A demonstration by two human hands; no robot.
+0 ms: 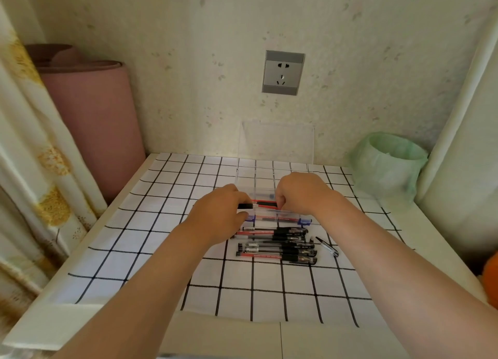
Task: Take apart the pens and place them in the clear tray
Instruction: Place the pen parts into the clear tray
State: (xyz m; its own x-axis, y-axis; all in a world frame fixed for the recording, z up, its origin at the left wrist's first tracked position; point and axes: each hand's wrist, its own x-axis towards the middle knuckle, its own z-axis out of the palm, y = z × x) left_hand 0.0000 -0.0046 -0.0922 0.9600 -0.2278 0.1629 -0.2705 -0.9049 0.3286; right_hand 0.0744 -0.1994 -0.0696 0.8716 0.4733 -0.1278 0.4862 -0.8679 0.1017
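Two knuckles-up hands, frame centre: left hand pinches black plastic pen cap, right hand grips red-and-black pen.

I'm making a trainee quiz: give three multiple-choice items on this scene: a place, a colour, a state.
1. The pile of capped pens lies: A on the black-checked white cloth, before the clear plastic tray; B on a chair; C on the floor.
2. The thin plastic bin liner is: A black; B pale green; C red.
3. The left hand and right hand: A lie flat; B hold scissors; C grip one red-and-black pen.
Key: A, they lie on cloth nearer than the tray; B, it looks green; C, both curl round it.
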